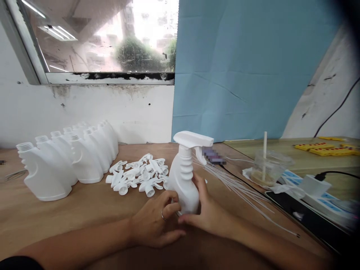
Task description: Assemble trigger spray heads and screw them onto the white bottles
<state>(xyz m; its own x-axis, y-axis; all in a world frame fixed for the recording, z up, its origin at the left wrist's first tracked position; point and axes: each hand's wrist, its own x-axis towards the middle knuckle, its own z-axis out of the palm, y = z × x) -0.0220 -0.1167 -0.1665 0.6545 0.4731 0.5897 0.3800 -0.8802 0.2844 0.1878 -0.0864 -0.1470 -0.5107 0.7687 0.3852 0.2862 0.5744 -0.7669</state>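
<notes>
A white spray bottle (184,183) with its trigger head (194,139) on the neck stands upright before me, the nozzle pointing right. My right hand (206,210) is wrapped round the lower right side of the bottle, thumb in front. Close against the bottle's lower left side is my left hand (157,219), with a ring on one finger. Its fingers are bent and apart, the thumb stretched out low; whether the fingertips press on the bottle I cannot tell. Loose white trigger heads (140,174) lie in a pile just left of the bottle.
White bottles without heads (47,176) stand in rows at the left. To the right lie thin white tubes (236,183), a plastic cup with a straw (264,170), a power strip (317,195) with a charger, and a black cable. Yellow pieces (329,149) lie farther back.
</notes>
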